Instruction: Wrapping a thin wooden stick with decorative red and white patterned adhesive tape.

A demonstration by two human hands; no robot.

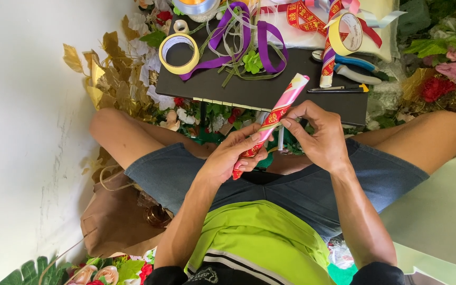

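I sit cross-legged on the floor, bare knees spread wide, with a white wall (22,132) on my left side. Ahead of my knees lies a dark flat board (249,89), the biggest thing within reach. Around it spreads a bed of artificial flowers and gold leaves (106,74), with more blooms off to the right (449,68). On the board, a tangle of purple ribbon (238,39) loops over thin green strips. At its left end lies a roll of yellow tape (179,53), and a second yellow roll (345,32) stands at the far right edge, next to a pair of blue-handled scissors (357,63). A small yellow-ended cutter (339,89) lies near the front edge.

Between my hands, over my lap and just short of the board, I hold a slim stick wrapped in pink, white and red ribbon (273,119), tilted so its upper tip points up and to the right. My left hand (230,155) is curled closed around its lower half, the red end poking out below my palm. My right hand (320,134) pinches narrowly at the stick's middle, thumb and fingertips pressed onto the wrapping.
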